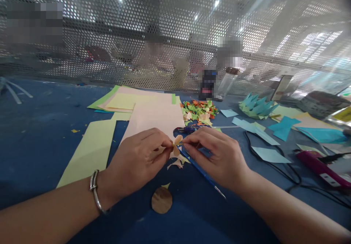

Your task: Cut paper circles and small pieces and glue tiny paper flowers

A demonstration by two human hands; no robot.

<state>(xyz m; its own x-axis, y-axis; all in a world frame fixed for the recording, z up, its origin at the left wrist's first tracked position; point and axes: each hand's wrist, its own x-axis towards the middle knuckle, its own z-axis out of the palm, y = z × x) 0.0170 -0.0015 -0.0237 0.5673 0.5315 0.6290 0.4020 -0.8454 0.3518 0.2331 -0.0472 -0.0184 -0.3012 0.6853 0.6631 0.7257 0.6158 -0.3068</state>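
Observation:
A small peach paper flower (178, 144) with rounded petals is held between my two hands at the centre of the head view. My left hand (145, 160), with a silver bangle at its wrist, pinches the flower's left side between thumb and fingertips. From the right, my right hand (219, 156) pinches the other side. Under the right fingers lies a slim blue stick (204, 174) with a silvery tip. Pink paper scraps (177, 164) lie just below the flower. Nearer to me is a round brown disc (161, 200) on the blue table.
Pink and green paper sheets (156, 117) and a pale yellow-green strip (87, 152) lie left and behind. A pile of colourful paper cuttings (200, 109) sits behind my hands. At right are a blue spiky paper piece (256, 106), a purple power strip (320, 169) and black cables (294, 178).

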